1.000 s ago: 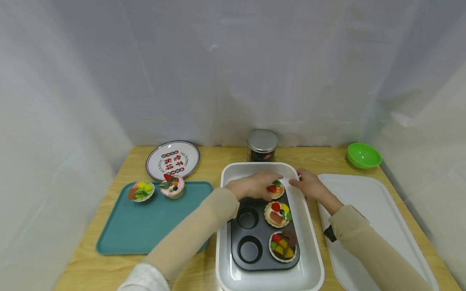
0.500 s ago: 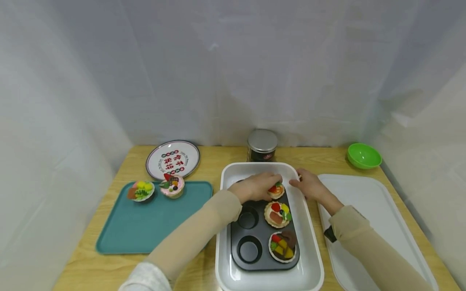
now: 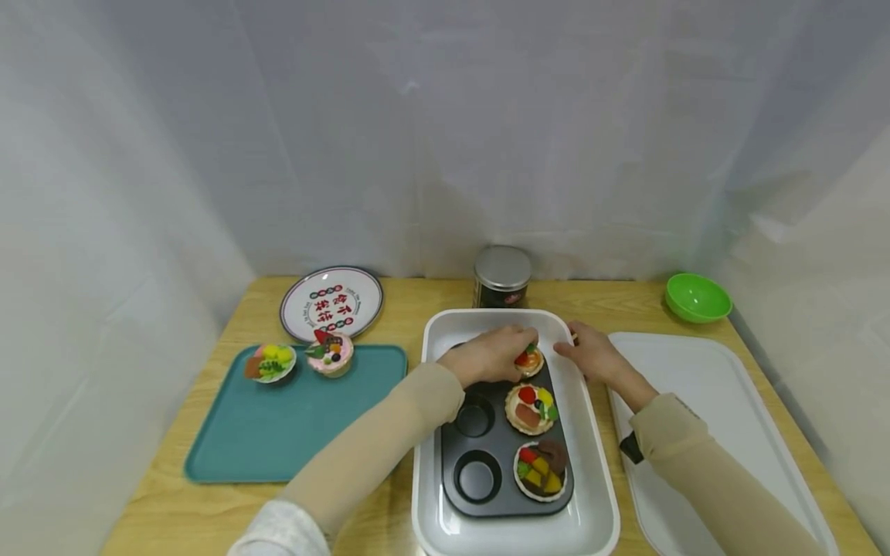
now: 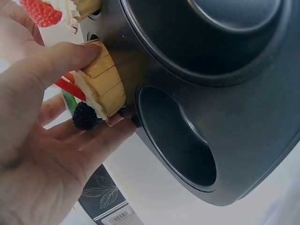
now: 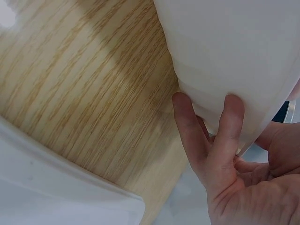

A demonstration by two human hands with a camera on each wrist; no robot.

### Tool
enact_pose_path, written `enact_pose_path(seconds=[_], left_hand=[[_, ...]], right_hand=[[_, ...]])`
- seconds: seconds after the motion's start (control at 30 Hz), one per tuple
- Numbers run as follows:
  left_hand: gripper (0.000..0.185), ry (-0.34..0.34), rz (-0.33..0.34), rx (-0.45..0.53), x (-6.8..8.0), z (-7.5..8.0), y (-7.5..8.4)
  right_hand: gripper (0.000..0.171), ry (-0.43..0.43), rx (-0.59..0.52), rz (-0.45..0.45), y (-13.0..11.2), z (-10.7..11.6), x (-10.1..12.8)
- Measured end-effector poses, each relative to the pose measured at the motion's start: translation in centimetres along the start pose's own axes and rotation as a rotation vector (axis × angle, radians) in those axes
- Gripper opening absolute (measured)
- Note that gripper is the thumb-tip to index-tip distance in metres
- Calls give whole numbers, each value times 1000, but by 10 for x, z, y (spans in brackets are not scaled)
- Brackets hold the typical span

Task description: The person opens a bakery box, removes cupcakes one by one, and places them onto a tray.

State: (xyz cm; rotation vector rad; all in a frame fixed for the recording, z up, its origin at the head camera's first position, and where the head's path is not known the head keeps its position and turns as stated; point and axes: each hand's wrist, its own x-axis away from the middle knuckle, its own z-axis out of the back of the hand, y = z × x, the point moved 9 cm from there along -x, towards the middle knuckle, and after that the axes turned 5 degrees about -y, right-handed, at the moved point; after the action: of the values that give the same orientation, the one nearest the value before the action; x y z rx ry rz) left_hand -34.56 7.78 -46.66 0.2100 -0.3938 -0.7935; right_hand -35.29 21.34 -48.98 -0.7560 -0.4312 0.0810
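Observation:
A black muffin tin (image 3: 502,457) (image 4: 234,112) lies in a white basin (image 3: 592,463). My left hand (image 3: 495,355) (image 4: 42,150) grips a small fruit tart (image 3: 531,361) (image 4: 101,79) at the tin's far right cup, thumb on its pastry side. In the left wrist view the tart is tilted. Two more fruit tarts (image 3: 531,408) (image 3: 541,471) sit in the right-hand cups, and the left-hand cups are empty. My right hand (image 3: 591,357) (image 5: 220,159) holds the basin's far right corner, fingers flat against its outer wall (image 5: 234,51).
A teal tray (image 3: 292,432) on the left carries two decorated cakes (image 3: 270,363) (image 3: 330,355). Behind it lies a printed plate (image 3: 331,303). A metal-lidded can (image 3: 501,276) stands behind the basin. A white tray (image 3: 716,401) and a green bowl (image 3: 698,296) are on the right.
My left hand's fingers have closed further round the far tart and hide more of it. The right hand has stayed on the basin.

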Motion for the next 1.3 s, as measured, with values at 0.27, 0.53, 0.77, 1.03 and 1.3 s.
enact_pose_path(seconds=[0.27,0.53,0.77,1.03,1.3], left_hand=[[48,34,-8,14,0,3,-2],[48,61,21,112,2,6,-8],[57,96,23,249,9,17,-8],[58,220,34,294,34,46,-10],[64,336,100,371,73,75,-37]], right_hand=[[41,7,-1,16,0,1,0],[44,-5,7,4,0,-1,0],[40,4,20,15,-1,1,1],[39,20,30,25,-1,1,1],[44,19,37,6,1,0,2]])
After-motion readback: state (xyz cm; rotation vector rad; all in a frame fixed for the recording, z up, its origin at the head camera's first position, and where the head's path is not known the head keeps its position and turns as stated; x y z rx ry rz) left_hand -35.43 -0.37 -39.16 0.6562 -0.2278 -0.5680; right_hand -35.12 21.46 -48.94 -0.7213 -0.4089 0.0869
